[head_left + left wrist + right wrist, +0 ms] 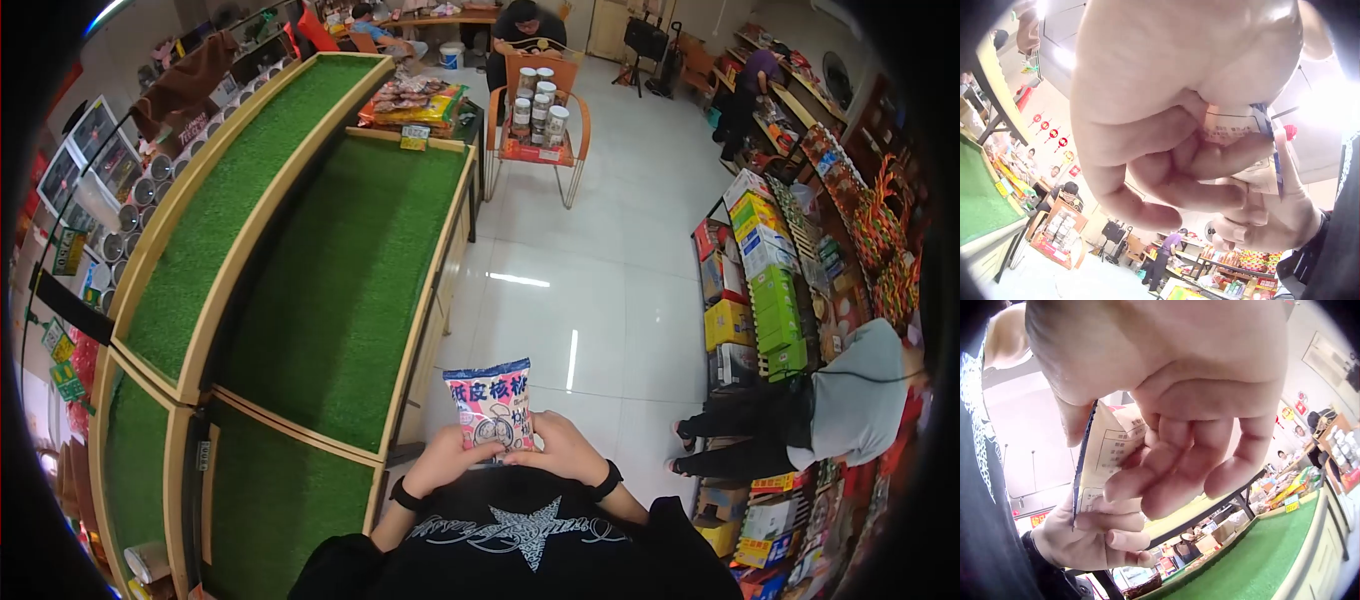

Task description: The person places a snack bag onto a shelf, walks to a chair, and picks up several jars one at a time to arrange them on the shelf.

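A pink snack bag (492, 408) with dark blue top edge and large printed characters is held upright in front of the person's chest. The left hand (447, 458) grips its lower left side and the right hand (562, 447) its lower right side, thumbs on the printed front. In the left wrist view the left hand (1179, 112) has its fingers curled behind the bag (1241, 144). The right wrist view shows the right hand (1172, 394) with fingers bent against the bag's back (1110, 447), which carries small print.
Green-lined shelves (330, 270) with wooden rims stand at the left. Bagged goods (415, 103) lie at their far end. A chair (540, 150) holds several jars. Stocked shelves (775, 270) run along the right, where a person in grey (860, 395) stands. Others are at the back.
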Demonstrator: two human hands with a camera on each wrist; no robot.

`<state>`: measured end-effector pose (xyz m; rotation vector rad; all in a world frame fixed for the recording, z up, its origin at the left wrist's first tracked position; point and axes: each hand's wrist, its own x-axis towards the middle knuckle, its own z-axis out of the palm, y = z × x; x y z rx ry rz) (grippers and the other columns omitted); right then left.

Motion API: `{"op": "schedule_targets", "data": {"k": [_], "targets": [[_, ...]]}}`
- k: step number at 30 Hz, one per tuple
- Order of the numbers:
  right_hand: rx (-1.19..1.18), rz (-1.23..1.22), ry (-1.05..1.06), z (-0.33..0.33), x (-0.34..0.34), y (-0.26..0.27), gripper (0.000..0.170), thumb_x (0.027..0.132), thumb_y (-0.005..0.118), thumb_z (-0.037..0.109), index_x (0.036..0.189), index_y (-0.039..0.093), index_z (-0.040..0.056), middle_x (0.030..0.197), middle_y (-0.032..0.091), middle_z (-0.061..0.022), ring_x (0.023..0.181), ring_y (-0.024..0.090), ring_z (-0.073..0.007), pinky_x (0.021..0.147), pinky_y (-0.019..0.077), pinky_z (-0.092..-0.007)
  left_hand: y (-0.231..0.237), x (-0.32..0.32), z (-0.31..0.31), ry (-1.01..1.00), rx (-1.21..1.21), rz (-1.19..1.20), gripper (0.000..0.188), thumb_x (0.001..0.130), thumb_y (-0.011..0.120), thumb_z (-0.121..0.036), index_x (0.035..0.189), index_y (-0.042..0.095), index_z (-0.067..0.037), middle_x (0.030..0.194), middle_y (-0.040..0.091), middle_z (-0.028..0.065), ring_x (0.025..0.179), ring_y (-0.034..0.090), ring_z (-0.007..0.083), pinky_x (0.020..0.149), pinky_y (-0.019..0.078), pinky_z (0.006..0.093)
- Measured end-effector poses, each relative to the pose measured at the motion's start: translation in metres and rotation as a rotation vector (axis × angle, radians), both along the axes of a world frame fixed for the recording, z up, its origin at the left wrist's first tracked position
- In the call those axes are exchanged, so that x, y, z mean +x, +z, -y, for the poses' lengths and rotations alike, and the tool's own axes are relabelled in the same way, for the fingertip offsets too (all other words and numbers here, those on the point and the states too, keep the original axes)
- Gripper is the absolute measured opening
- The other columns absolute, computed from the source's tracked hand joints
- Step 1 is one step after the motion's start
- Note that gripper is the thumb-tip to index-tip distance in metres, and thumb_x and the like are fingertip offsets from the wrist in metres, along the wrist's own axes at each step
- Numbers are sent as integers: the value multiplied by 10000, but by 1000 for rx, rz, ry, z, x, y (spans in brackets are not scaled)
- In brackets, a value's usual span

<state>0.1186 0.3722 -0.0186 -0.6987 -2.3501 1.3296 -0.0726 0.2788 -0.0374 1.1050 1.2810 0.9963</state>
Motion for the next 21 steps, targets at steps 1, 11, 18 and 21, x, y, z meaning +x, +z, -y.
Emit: {"op": "schedule_targets", "data": {"k": [1, 11, 18, 21], "targets": [[16, -80, -39, -5, 2, -1, 438, 769, 692, 394, 969, 580, 21, 734, 600, -163, 667, 573, -345, 620, 435, -396, 1, 4, -8, -1, -3, -5, 232, 849, 649, -192, 991, 662, -10, 832, 686, 59, 737, 605, 90, 677, 480, 264], [-324, -47, -281, -45, 16, -18, 358, 789, 689, 262, 1014, 593, 0, 792, 624, -161, 709, 606, -271, 658, 461, -336, 4, 4, -89, -217, -46, -121, 260, 830, 659, -164, 1013, 626, 17, 859, 673, 88, 767, 602, 117, 700, 485, 281], [-357, -93, -340, -105, -7, -21, 291, 801, 681, 230, 1000, 623, 26, 833, 640, -152, 740, 613, -251, 676, 468, -330, -15, -24, -163, -223, 114, -188, 330, 840, 636, -305, 945, 645, 8, 795, 665, 135, 720, 639, 230, 659, 484, 330], [-282, -31, -313, -134, -25, -11, 286, 806, 676, 248, 990, 631, 34, 835, 638, -158, 739, 598, -283, 692, 463, -349, -20, -47, -200, -189, 151, -200, 358, 863, 594, -334, 849, 638, 21, 694, 636, 139, 651, 624, 251, 600, 468, 351]]}}
